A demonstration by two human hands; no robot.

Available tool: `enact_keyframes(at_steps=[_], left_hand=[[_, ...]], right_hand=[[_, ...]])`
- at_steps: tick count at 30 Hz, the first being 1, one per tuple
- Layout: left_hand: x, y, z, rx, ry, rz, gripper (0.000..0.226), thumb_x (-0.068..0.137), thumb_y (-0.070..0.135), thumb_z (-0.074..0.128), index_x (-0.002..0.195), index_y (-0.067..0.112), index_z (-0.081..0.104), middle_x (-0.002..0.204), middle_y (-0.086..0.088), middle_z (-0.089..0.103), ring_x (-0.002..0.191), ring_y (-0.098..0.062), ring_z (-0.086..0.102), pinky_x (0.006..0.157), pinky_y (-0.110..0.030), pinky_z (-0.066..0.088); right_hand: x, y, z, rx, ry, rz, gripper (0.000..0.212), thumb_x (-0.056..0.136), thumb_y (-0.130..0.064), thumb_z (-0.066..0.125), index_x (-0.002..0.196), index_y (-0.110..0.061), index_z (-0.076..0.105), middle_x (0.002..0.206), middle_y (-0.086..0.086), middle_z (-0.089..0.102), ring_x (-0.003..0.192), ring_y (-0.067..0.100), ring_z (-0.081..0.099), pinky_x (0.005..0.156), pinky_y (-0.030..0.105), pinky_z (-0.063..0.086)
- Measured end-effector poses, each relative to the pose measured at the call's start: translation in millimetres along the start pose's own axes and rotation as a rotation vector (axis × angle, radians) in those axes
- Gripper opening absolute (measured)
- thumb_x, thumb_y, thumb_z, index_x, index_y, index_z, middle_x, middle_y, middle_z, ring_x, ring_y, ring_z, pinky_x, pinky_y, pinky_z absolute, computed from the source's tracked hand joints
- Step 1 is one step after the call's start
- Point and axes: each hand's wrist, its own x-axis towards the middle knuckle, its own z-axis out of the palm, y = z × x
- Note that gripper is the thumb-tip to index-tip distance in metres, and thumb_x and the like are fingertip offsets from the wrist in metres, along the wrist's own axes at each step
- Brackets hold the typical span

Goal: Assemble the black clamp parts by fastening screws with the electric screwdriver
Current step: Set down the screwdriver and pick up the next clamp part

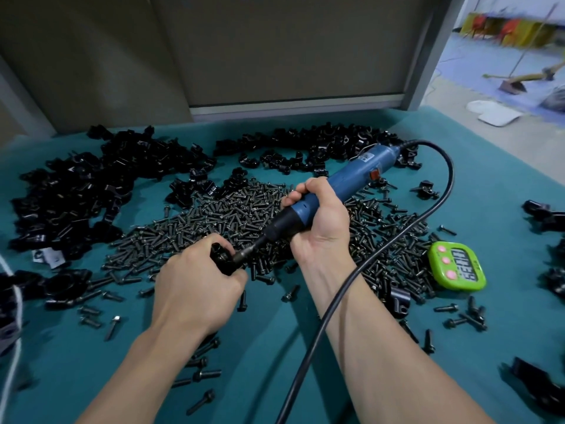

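Screwdriver point(347, 183) sits gripped in my right hand point(319, 223) — bit against the black clamp point(221, 255) that my left hand point(195, 289) holds above the screw pile point(214, 215).

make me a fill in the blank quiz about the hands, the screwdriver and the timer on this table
The left hand holds a small black clamp part against the bit of the ____ electric screwdriver.
The right hand grips that screwdriver, whose ____ cord crosses the right forearm.
The green digital timer with three ____ buttons lies on the teal cloth, right of the heap of dark screws.
Missing words: blue; black; pink.
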Motion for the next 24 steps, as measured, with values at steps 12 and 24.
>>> enact_keyframes(at_steps=[12, 24], left_hand=[[-1.3, 0.7, -3.9, -0.111, -0.054, -0.054, 0.030, 0.071, 0.031, 0.081, 0.085, 0.047, 0.059, 0.065, 0.038, 0.061, 0.058, 0.005, 0.061, 0.043, -0.022, 0.037], [-4.0, -3.6, -7.2, -0.215, -0.132, -0.042, 0.031, 0.066, 0.035, 0.075, 0.087, 0.049, 0.058, 0.054, 0.014, 0.066, 0.037, -0.008, 0.050, 0.042, -0.027, 0.038]], right_hand=[[-2.1, -2.3, 1.4, 0.015, -0.124, 0.015, 0.021, 0.093, 0.011, 0.051, 0.098, -0.010, 0.050, 0.068, 0.008, 0.054, 0.055, 0.016, 0.051, 0.053, 0.027, 0.049], [-1.6, -10.4, -5.3, 0.025, -0.404, 0.097, 0.024, 0.084, -0.001, 0.059, 0.104, -0.014, 0.061, 0.071, 0.002, 0.055, 0.058, 0.013, 0.052, 0.061, 0.025, 0.049]])
